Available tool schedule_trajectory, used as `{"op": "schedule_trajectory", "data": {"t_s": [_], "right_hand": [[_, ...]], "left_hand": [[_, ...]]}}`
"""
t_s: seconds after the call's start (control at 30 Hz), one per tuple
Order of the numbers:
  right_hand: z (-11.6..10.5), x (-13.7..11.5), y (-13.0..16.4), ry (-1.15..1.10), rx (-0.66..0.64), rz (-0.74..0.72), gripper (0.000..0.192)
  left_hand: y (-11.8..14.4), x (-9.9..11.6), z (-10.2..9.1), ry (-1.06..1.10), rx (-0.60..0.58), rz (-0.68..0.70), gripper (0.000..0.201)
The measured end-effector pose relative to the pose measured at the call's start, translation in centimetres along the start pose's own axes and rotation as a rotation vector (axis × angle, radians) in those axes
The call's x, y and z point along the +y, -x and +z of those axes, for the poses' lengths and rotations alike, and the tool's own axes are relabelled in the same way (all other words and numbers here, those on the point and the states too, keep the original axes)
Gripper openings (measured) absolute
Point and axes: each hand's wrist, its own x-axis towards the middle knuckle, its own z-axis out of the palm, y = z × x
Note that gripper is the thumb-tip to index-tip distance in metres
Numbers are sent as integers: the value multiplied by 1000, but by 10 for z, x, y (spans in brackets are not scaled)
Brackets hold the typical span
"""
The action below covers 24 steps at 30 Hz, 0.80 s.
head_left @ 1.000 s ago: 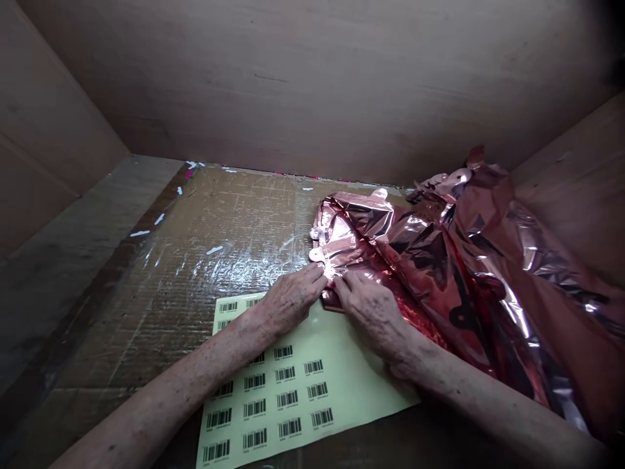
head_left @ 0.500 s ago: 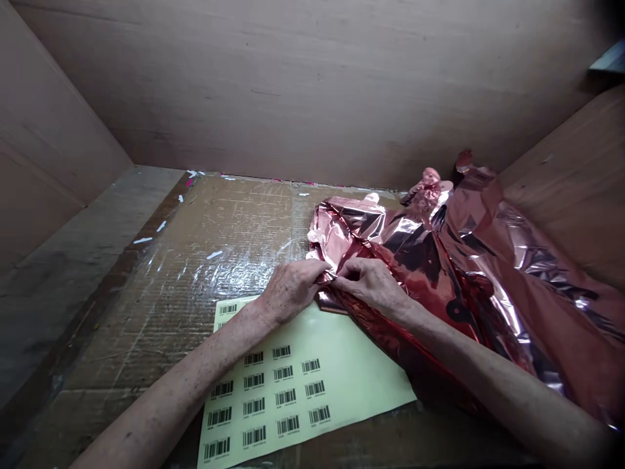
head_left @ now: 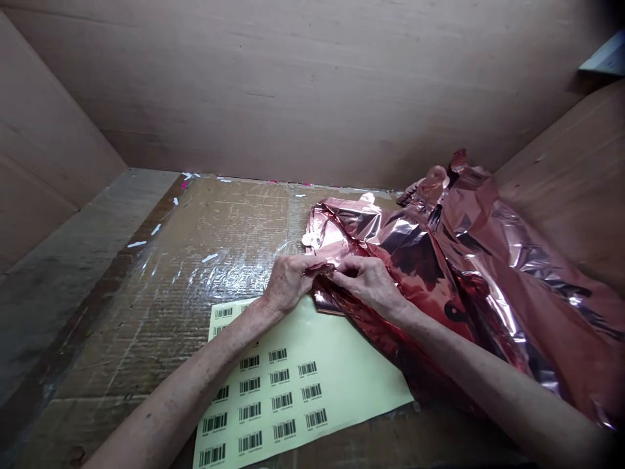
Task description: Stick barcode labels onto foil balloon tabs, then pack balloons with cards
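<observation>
A pile of shiny rose-red foil balloons (head_left: 415,254), flat and crumpled, lies at the centre right. My left hand (head_left: 291,281) pinches the near left edge of one foil balloon between thumb and fingers. Close beside it, my right hand (head_left: 368,283) pinches the same edge, fingertips almost meeting the left ones. What exactly sits between the fingertips is partly hidden. Under my forearms lies a pale yellow-green sheet of barcode stickers (head_left: 356,371), its right part bare of labels; the foil overlaps its upper edge.
Brown cardboard (head_left: 234,221) covered with clear tape lines the work surface. Small white scraps (head_left: 209,258) are scattered on it, more along the back edge. Wooden panels (head_left: 303,85) rise at the back and both sides. A pale object (head_left: 605,58) rests at the upper right.
Both hands keep their pinch on the foil edge, with the fingertips shifted slightly and the foil between them folded differently. The whole view has moved a little.
</observation>
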Motion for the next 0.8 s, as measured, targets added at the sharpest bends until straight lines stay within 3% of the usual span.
{"op": "schedule_trajectory", "data": {"t_s": [0.17,0.3,0.4,0.53,0.6,0.67,0.8], "right_hand": [[-17,-1,0,-97,-42,43,28],[-28,-3,0,-72,-3,65,27],[-23,-5,-1,-63,20,71,29],[-5,-11,2,-6,72,66,33],[-6,-14,3,7,68,50,35],[-24,-12,0,30,68,53,35],[-100,20,-24,306,210,197,30]], "left_hand": [[1,0,4,127,7,-43,21],[-4,-1,7,324,106,-149,16],[-5,-4,7,414,82,-151,12],[-3,-7,6,360,-6,-171,47],[-1,-9,5,317,-10,-200,38],[0,-13,4,310,-35,-169,22],[6,-22,-6,165,-155,64,9]]}}
